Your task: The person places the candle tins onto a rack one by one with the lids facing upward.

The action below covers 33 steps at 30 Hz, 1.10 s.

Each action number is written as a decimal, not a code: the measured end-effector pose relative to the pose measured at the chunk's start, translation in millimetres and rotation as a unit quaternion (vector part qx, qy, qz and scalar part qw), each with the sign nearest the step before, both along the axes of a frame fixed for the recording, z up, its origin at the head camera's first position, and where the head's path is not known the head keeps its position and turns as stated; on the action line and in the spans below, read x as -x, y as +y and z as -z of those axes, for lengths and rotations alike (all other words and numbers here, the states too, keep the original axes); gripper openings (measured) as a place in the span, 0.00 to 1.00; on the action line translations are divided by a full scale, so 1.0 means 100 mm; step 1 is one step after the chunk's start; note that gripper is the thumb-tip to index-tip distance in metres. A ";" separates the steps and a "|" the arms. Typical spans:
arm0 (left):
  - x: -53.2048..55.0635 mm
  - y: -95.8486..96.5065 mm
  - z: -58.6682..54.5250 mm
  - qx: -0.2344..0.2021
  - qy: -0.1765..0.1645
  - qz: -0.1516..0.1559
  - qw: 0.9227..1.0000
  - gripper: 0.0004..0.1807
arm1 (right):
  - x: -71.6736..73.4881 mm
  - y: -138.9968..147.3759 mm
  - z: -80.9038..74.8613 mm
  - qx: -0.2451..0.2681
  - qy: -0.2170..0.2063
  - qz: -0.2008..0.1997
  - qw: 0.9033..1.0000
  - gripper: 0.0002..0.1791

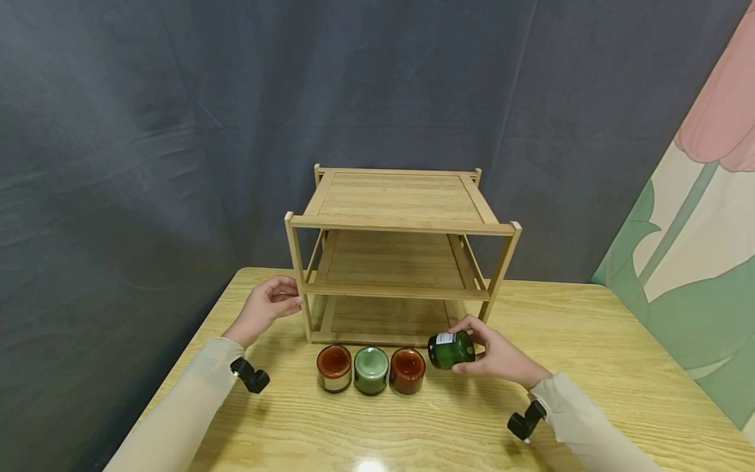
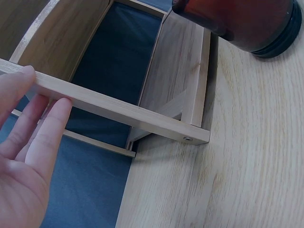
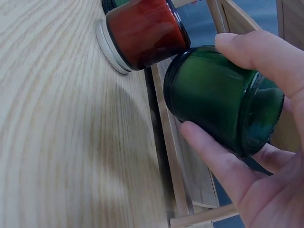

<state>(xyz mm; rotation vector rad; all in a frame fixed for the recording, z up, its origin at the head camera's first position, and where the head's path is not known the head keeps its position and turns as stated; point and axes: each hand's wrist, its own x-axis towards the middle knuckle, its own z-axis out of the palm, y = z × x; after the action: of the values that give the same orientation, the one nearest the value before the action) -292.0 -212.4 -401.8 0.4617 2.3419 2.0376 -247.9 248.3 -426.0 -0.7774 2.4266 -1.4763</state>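
My right hand holds a dark green glass jar with a white label, tipped on its side near the front right of the wooden shelf rack. In the right wrist view, thumb and fingers grip the green jar's sides close to its thick glass base. My left hand pinches the rack's front left post between thumb and fingertips. In front of the rack stand a red-brown jar, a light green jar and another red-brown jar in a row; the last has a silver lid against the table.
The wooden shelf rack has three levels and stands at the back of the wooden table. A dark grey-blue curtain hangs behind it. A wall panel with painted flowers rises at the right.
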 end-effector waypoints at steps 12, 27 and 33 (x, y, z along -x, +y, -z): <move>0.00 0.00 -0.01 -0.004 0.004 0.001 1.000 0.21 | -0.03 0.00 0.01 -0.006 0.009 0.008 1.000 0.30; 0.00 0.00 0.00 0.000 0.002 0.000 1.000 0.21 | -0.03 0.01 0.01 -0.055 0.042 0.030 0.997 0.29; 0.00 0.00 -0.01 0.000 0.000 0.000 1.000 0.21 | -0.01 0.01 0.01 -0.045 0.022 0.021 0.999 0.38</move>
<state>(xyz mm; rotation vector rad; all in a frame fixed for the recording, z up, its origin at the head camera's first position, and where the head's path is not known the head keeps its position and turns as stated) -291.6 -212.0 -401.2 0.4612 2.3420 2.0393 -246.5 249.7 -426.8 -0.7531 2.5375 -1.3674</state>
